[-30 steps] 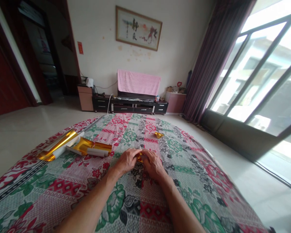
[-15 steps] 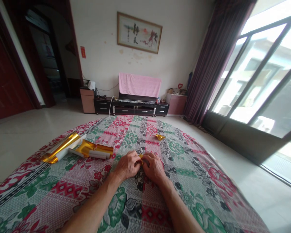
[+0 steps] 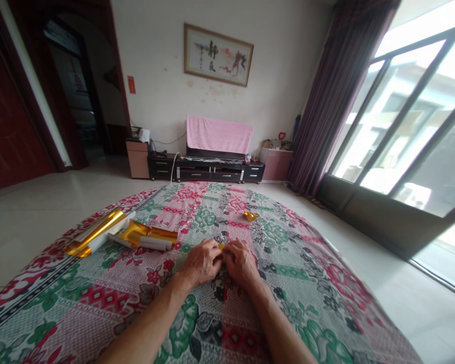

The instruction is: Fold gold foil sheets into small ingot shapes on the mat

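My left hand [image 3: 201, 263] and my right hand [image 3: 241, 262] rest together on a flowered cloth [image 3: 197, 323], fingertips meeting over a small piece of gold paper [image 3: 222, 247]. Only a sliver of that paper shows between the fingers; both hands are closed on it. A small folded gold piece [image 3: 251, 216] lies farther away on the cloth, to the right of centre. To the left lie curled sheets of gold foil paper [image 3: 136, 233] and a longer gold roll [image 3: 95, 232] with white backing.
The cloth covers a rounded surface with tiled floor [image 3: 34, 212] around it. A low TV cabinet [image 3: 212, 171] with a pink towel stands at the far wall. Dark curtains and a large sliding window [image 3: 409, 136] are on the right, a dark doorway [image 3: 74, 101] on the left.
My hands have drawn closer together over the gold paper, so less of it shows now. The view has shifted slightly. The other gold pieces lie where they were.
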Demonstrator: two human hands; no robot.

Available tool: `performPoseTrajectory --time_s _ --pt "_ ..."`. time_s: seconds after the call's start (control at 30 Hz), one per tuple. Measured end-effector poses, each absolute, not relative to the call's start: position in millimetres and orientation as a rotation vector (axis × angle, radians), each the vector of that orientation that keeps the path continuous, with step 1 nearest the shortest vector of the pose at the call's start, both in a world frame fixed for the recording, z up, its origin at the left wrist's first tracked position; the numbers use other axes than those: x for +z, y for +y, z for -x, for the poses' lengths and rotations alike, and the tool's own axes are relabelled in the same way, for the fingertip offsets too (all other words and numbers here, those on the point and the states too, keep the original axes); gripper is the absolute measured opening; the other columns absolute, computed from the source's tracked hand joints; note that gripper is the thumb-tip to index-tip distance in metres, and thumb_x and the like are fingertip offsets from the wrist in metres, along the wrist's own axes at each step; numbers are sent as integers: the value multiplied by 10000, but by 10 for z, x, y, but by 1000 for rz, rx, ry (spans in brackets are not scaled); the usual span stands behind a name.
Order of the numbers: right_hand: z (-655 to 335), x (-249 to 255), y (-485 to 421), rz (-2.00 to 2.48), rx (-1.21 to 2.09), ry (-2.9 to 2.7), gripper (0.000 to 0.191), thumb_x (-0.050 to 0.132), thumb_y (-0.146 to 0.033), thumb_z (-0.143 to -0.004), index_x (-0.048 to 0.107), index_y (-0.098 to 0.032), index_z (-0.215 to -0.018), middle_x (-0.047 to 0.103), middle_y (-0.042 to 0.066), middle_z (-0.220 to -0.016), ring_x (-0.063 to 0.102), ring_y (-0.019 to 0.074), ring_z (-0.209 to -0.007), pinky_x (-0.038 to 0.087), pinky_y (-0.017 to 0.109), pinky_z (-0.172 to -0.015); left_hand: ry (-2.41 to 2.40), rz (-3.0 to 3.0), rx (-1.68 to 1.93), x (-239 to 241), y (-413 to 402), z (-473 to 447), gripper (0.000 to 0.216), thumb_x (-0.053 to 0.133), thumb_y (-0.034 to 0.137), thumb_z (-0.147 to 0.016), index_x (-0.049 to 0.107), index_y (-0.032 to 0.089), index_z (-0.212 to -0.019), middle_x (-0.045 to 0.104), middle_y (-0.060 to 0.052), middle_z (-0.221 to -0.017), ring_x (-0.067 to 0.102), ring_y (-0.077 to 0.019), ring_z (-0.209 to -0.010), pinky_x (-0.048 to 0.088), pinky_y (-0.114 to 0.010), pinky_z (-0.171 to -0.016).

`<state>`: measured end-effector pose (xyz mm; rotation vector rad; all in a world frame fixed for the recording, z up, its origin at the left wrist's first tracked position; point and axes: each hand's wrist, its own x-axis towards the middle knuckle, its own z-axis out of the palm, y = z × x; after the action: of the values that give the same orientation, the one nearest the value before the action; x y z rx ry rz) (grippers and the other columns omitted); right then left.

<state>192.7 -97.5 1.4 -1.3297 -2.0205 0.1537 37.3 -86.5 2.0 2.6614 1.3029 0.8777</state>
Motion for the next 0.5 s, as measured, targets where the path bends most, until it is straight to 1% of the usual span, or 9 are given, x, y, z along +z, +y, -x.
performPoseTrajectory --time_s 0.07,0.17,0.37,0.5 --pt "-1937 16 -969 1326 165 -2020 221 436 -106 -771 638 -186 -814 591 46 -892 516 150 -871 371 266 -814 1297 -2666 870 28 -882 -376 97 558 264 -755 617 187 -762 549 -33 -819 506 -162 -856 435 -263 -772" --pt "-1953 16 -960 1325 173 -2023 253 436 -68 -738 640 -188 -828 590 46 -899 512 153 -881 371 263 -816 1326 -2657 877 25 -885 -390 105 554 270 -757 613 183 -765 545 -34 -806 509 -161 -836 438 -267 -757" --pt "-1959 13 -961 1327 161 -2029 309 423 -33 -702 639 -190 -857 587 47 -901 514 153 -882 376 266 -816 1340 -2670 901 15 -849 -368 130 498 185 -773 623 188 -806 555 -42 -841 509 -163 -856 436 -269 -764" --pt "-1957 13 -958 1279 149 -2064 298 425 -48 -713 640 -198 -853 584 40 -1002 511 153 -919 365 279 -853 1343 -2685 900 31 -825 -319 176 467 127 -774 629 189 -807 566 -41 -857 505 -164 -871 427 -274 -789"
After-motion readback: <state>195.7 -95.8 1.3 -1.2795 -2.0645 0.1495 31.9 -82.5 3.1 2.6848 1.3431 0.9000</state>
